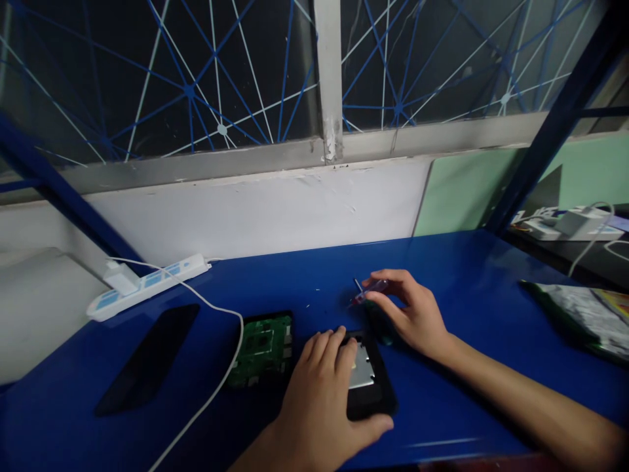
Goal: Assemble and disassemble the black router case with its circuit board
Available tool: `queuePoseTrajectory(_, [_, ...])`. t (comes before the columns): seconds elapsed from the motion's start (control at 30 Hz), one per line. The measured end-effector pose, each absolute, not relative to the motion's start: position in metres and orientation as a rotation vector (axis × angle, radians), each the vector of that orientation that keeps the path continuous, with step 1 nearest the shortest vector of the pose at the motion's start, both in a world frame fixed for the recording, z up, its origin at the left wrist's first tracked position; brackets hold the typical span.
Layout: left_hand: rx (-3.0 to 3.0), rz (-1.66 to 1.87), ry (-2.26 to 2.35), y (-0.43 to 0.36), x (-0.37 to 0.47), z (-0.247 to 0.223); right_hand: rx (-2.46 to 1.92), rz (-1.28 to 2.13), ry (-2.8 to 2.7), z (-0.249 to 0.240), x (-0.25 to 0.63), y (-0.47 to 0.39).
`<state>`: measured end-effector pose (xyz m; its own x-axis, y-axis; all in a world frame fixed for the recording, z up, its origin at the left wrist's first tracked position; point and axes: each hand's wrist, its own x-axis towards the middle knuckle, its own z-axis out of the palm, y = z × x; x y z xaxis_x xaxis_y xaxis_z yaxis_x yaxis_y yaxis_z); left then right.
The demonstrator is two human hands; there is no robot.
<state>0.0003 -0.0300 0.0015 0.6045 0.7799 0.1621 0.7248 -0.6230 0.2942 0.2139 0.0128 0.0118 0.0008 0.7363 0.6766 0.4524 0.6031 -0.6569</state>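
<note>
Blue tabletop (pixel 457 282): black case (pixel 383 391) is partly covered by the left hand (pixel 322 387), fingers laid over it unclenched; screwdriver (pixel 377 287) is pinched in the right hand (pixel 413 314). Case is judged light, stiff; best gripped by its rim.

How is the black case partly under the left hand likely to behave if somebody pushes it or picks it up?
The black case is probably stiff, since its edges look straight. Its silver plate may be slippery, as it looks smooth. If pushed, the case would likely slide rather than roll, because it lies flat on the blue table.
</note>
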Motion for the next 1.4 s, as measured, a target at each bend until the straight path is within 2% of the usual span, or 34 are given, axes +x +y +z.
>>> queuePoseTrajectory(0.27, [2.658, 0.356, 1.273, -0.018, -0.002, 0.015, -1.034, 0.5, -1.348, 0.017, 0.223, 0.023])
queuePoseTrajectory(0.7, [2.573, 0.492, 1.169, -0.018, -0.008, 0.004, -1.132, 0.826, -1.353, 0.011, 0.216, 0.022])
queuePoseTrajectory(1.4, [2.505, 0.575, 1.103, -0.018, -0.01, 0.007, -1.107, 0.948, -1.338, 0.01, 0.209, 0.017])
